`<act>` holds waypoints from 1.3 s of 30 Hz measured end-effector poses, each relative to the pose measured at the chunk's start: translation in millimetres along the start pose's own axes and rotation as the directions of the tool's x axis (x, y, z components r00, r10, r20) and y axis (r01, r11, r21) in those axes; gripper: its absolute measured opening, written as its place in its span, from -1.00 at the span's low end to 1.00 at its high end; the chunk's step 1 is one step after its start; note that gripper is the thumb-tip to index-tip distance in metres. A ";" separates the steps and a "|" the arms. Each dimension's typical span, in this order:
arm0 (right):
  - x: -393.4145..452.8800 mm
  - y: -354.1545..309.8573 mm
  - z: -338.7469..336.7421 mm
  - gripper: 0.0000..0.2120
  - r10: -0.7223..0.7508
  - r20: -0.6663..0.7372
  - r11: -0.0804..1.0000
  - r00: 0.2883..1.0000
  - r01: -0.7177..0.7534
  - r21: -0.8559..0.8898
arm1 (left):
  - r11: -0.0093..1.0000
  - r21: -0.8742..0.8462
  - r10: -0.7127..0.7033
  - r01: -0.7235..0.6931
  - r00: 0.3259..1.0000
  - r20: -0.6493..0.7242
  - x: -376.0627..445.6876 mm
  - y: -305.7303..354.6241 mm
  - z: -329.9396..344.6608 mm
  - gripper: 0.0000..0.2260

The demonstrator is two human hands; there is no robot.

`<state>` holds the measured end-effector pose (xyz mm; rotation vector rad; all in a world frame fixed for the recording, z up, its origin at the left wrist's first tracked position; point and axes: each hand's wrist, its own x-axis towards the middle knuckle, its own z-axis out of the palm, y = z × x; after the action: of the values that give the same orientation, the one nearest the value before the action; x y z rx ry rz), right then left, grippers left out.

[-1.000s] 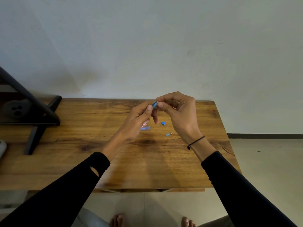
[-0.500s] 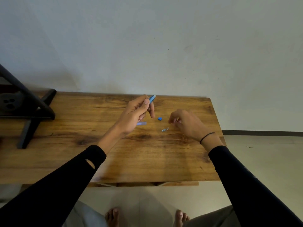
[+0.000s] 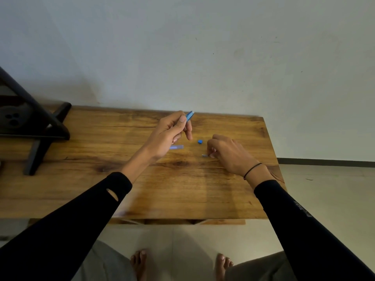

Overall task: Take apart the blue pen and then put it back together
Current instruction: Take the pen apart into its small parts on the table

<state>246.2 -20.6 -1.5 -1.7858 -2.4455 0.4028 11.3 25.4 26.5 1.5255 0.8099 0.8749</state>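
The left hand (image 3: 168,132) is raised above the wooden tabletop (image 3: 101,179), its fingers closed around the blue pen barrel (image 3: 189,115); only the barrel's upper end shows past the thumb, tilted up and to the right, the rest hidden inside the grip. The right hand (image 3: 229,154) rests low on the tabletop, its fingers curled over a small silvery part (image 3: 204,155); whether they pinch it or only touch it cannot be told, since the fingertips cover most of it. Between the hands lies a small blue piece (image 3: 200,141), apart from both; a pale translucent tube (image 3: 177,147) lies flat just below the left hand, its left end cut off by the palm. A dark stand (image 3: 38,126) sits at the tabletop's left, partly out of frame.
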 end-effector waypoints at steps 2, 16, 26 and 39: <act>0.1 3.6 0.6 -0.87 0.013 0.006 0.999 1.000 -0.013 0.035 | 1.000 0.001 0.000 0.000 1.000 0.001 0.5 0.3 -0.5 -0.69; 3.5 -5.8 -39.0 -0.83 0.235 -0.300 0.499 0.925 0.150 0.854 | 0.997 0.079 -0.027 0.023 0.998 0.052 -1.3 -2.2 -2.3 -0.63; 7.5 -27.6 -48.0 -0.90 0.257 -0.396 0.538 0.882 0.211 0.816 | 0.975 0.221 -0.048 0.029 0.996 0.082 -2.8 -7.5 2.4 -0.70; 2.0 -37.2 -52.1 -0.69 0.310 -0.345 0.517 0.886 0.148 0.843 | 0.943 0.333 -0.050 0.022 0.996 0.074 -3.6 -6.8 5.0 -0.68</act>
<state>222.8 -20.9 58.1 -1.2999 -1.3724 0.8874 13.8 20.6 19.0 1.8222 0.9579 0.6661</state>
